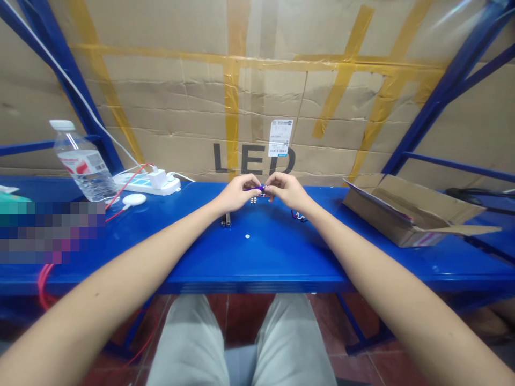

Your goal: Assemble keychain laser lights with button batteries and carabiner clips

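Above the far middle of the blue table [257, 262], my left hand [240, 192] and my right hand [286, 191] meet fingertip to fingertip. Both are closed in a pinch on a small purple piece [255, 188], mostly covered by the fingers; its kind cannot be made out. Several small shiny metal parts [253, 200] show just below it. Near my left wrist stand short dark metal cylinders [226, 220]. By my right wrist lie small purple and silver bent loops [298, 216], partly hidden by the arm.
At the right is an open cardboard box [386, 220]. The left side holds a plastic water bottle [84, 161], a white power strip [140, 183], a round white charger [134, 200] and a red cable [45, 284]. Large taped cardboard [181, 112] stands behind the table, between blue metal posts [434, 102].
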Demonstrator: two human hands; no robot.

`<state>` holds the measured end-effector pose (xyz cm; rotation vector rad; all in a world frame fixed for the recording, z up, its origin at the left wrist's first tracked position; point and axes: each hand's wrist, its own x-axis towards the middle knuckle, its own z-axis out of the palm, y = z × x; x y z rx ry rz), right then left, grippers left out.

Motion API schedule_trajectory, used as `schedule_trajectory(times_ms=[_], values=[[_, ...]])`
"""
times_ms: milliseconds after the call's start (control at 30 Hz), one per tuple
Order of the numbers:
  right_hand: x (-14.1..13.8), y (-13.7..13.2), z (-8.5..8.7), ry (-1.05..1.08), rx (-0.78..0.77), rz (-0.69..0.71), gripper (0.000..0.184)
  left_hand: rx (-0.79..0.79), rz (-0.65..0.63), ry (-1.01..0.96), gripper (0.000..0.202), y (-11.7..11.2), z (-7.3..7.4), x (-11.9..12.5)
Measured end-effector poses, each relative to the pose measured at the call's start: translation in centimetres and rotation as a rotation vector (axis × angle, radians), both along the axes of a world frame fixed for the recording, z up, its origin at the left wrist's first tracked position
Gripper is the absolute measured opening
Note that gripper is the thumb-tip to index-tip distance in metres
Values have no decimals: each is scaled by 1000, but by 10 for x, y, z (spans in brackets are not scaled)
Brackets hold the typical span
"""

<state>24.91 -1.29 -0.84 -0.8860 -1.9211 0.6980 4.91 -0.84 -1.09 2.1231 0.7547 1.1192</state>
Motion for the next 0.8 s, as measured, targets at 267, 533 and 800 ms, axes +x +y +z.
schedule_trajectory(times_ms=[267,533,800], values=[[6,-11,13,-462,350,-43,24,-37,-22,32,7,-6,4,2],[6,-12,14,-414,349,10,19,-359,-111,7,28,-7,5,2],[6,-15,14,-548,428,15,24,-219,-67,74,20,-9,8,-1]])
